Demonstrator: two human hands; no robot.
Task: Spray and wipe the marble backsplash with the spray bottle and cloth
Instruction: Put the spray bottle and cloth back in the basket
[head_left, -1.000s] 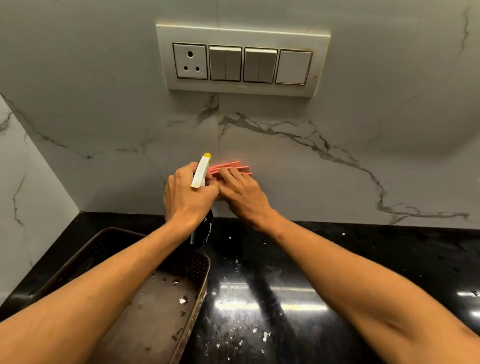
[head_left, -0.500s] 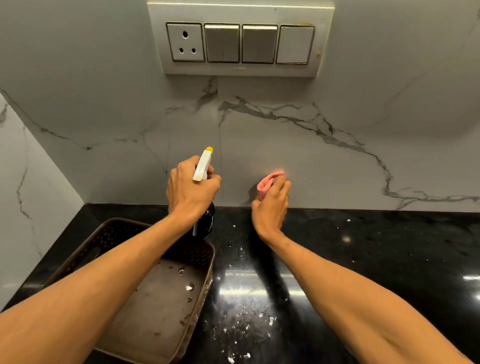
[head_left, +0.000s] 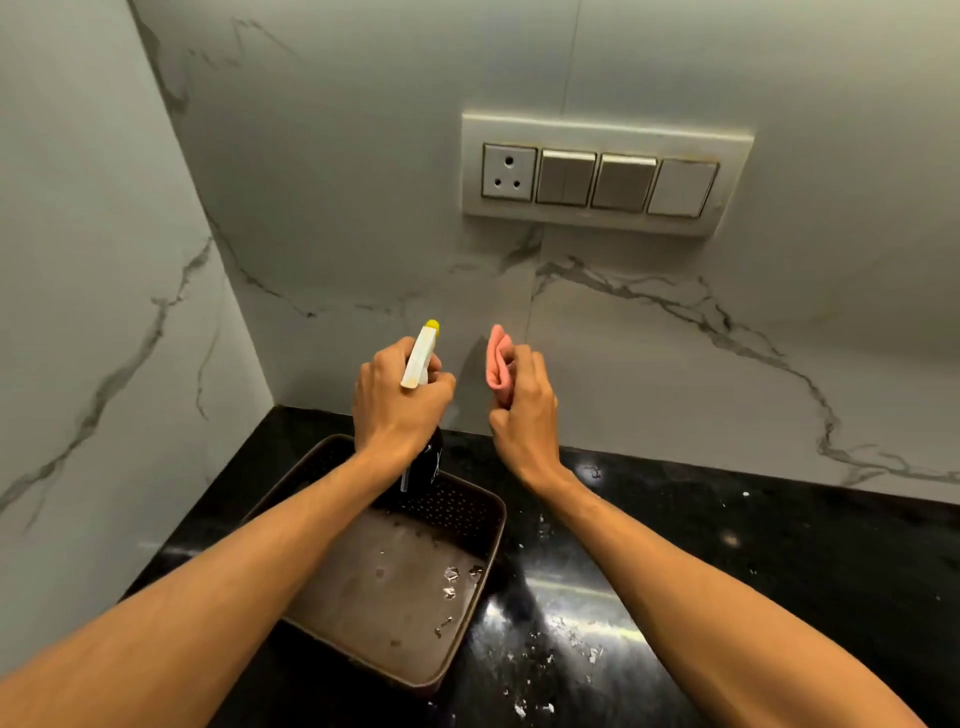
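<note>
The left hand (head_left: 400, 402) was wrapped round the neck of the bottle (head_left: 418, 358), its nozzle aimed at the backsplash (head_left: 649, 374) just beyond. The bottle looked like rigid plastic, light enough for one hand and perhaps slick when wet. The neck under the trigger seemed the soundest hold. Just to the right, apart, the right hand (head_left: 524, 415) pinched the bunched cloth (head_left: 497, 364), soft and limp, best gripped by a fold. Below the left hand a tray (head_left: 374, 587) sat on the worktop (head_left: 753, 561).

Both forearms extended forward, side by side. Left hand (head_left: 400, 410) grips the spray bottle (head_left: 418, 357); right hand (head_left: 525, 415) pinches the cloth (head_left: 496, 359)
</note>
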